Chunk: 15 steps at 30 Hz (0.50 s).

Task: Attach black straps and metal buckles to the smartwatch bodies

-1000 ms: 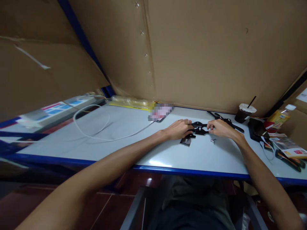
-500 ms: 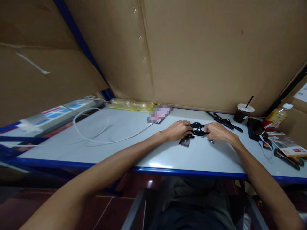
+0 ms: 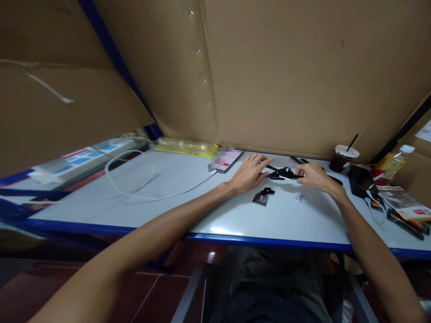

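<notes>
A black spokeshave (image 3: 285, 173) lies crosswise over the table between my two hands; its middle shows, while both handle ends run in under my fingers. My left hand (image 3: 249, 174), with a ring on one finger, has the left handle between its thumb and fairly straight fingers. At the other end, my right hand (image 3: 313, 177) is closed in a pinch on the right handle. Nearer to me lie a flat metal blade (image 3: 260, 199) and a small black cap piece (image 3: 267, 191) that overlaps it. Small silvery screws (image 3: 299, 198) rest below my right hand.
A phone (image 3: 229, 160) on a white cable (image 3: 171, 196) lies left of my hands. More black tools (image 3: 333, 179) lie behind my right hand. Further right stand a drink cup with a straw (image 3: 342, 159), a bottle (image 3: 395, 163) and a black device (image 3: 362, 179).
Both hands have moved away from me with the spokeshave, which has turned. The blade, cap piece and screws now lie apart from my hands. My left fingers have straightened somewhat.
</notes>
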Available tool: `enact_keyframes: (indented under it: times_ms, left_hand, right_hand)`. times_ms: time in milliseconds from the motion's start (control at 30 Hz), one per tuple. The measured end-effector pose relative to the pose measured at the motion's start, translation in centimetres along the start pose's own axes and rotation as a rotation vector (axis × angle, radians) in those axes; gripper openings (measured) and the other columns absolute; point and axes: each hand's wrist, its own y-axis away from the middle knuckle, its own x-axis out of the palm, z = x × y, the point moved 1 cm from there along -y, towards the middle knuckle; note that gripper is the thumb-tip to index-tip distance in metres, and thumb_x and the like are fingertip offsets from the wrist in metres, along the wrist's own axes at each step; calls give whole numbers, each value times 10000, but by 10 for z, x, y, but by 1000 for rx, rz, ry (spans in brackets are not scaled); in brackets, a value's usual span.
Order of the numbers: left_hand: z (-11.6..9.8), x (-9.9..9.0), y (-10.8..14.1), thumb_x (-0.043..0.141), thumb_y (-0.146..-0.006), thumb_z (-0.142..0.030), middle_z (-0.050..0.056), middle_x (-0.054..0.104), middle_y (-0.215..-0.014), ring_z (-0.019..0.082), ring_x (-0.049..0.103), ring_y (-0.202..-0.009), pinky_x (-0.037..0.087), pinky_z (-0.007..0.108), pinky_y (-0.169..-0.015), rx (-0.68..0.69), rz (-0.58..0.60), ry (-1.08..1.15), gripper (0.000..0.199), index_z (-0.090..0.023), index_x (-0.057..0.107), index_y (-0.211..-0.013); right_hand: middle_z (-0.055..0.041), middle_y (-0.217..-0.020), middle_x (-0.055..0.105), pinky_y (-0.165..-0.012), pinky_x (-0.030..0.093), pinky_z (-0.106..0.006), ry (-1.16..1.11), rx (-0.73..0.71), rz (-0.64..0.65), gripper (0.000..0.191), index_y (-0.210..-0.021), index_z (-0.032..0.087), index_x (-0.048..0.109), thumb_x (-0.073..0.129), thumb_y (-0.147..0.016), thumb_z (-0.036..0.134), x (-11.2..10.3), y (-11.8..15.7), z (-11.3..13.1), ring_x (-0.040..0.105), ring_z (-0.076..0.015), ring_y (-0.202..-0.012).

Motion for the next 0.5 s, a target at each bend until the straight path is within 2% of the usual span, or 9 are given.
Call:
enact_keyframes:
  times_ms: [67,133,267,333,500]
  left_hand:
    - [2,-2,0,500,-1041,-307,146,546,-1415,305,505,-1291,441,484,-1062,-52,-87,9,513,-231,431,-1543]
    - [5,-2,0,509,-1032,-293,153,529,-1432,313,498,-1303,438,493,-1067,-76,-118,10,532,-228,412,-1551]
    - [8,2,1,529,-1019,-288,158,552,-1394,317,522,-1259,452,487,-1034,-77,-73,-10,513,-214,447,-1520]
    - [10,3,1,522,-1022,-287,152,572,-1361,313,528,-1246,453,478,-1019,-63,-33,-15,471,-216,491,-1487]
    - [14,7,1,498,-1023,-264,148,612,-1280,310,546,-1183,454,478,-982,-41,35,-3,382,-207,608,-1384]
  right_hand:
    - [-48,-916,776,-678,380,-256,-28,69,-78,231,-951,185,770,643,-757,188,-6,-1,-12,665,-191,-818]
    - [-70,-959,789,-703,399,-256,-4,165,-151,228,-972,182,778,654,-781,200,-11,-1,-24,691,-210,-881]
    - [-138,-1039,796,-714,414,-274,106,389,-208,269,-1041,178,788,645,-814,197,-13,1,-47,719,-259,-961]
    - [-158,-1057,794,-724,421,-281,142,434,-206,280,-1061,183,791,632,-831,202,-10,3,-55,724,-279,-993]
    - [-196,-1077,784,-733,439,-297,170,433,-138,279,-1055,172,809,644,-833,204,1,1,-61,734,-314,-1006]
